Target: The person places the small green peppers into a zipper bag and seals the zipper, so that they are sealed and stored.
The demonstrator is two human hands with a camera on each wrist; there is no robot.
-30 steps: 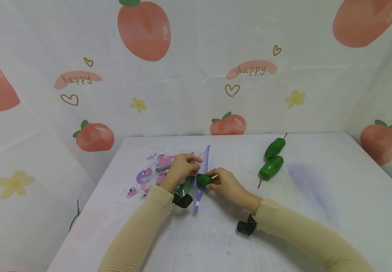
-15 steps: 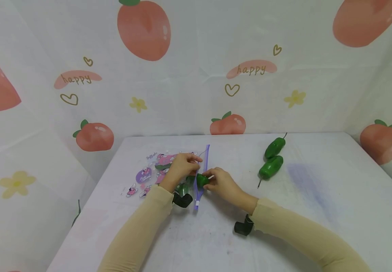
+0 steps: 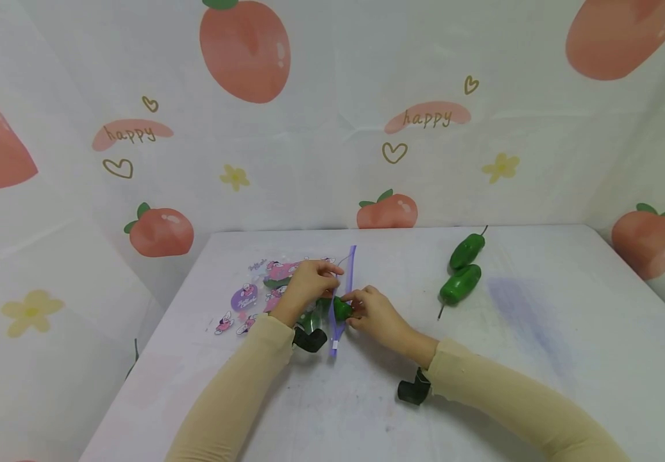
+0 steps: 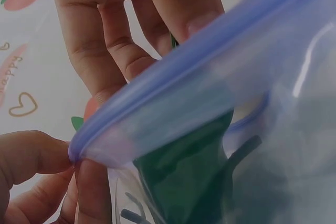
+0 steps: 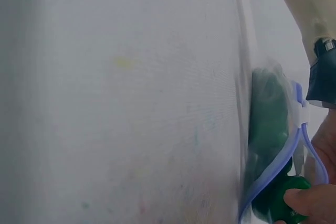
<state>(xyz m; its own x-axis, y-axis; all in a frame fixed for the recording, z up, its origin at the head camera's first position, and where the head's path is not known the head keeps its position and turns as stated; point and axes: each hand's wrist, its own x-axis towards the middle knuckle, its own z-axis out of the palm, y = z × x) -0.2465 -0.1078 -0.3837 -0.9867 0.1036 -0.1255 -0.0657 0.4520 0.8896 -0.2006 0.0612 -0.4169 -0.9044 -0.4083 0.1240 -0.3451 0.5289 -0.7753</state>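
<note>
A clear zip bag with pink cartoon prints and a purple zip edge lies left of centre, its mouth to the right. My left hand pinches the upper lip of that mouth, plainest in the left wrist view, where finger and thumb grip the zip edge. At the mouth, my right hand grips a green pepper, partly past the zip edge; the right wrist view shows the thumb on the pepper. More green peppers show through the plastic, partly hidden by my left hand.
Two green peppers with thin stems lie at the back right of the white table. A printed cloth backdrop hangs behind. Black wrist mounts hang under both sleeves.
My right hand has moved slightly left, pushing the pepper further into the bag's mouth. My left hand stays on the lip, and the two loose peppers have not moved.
</note>
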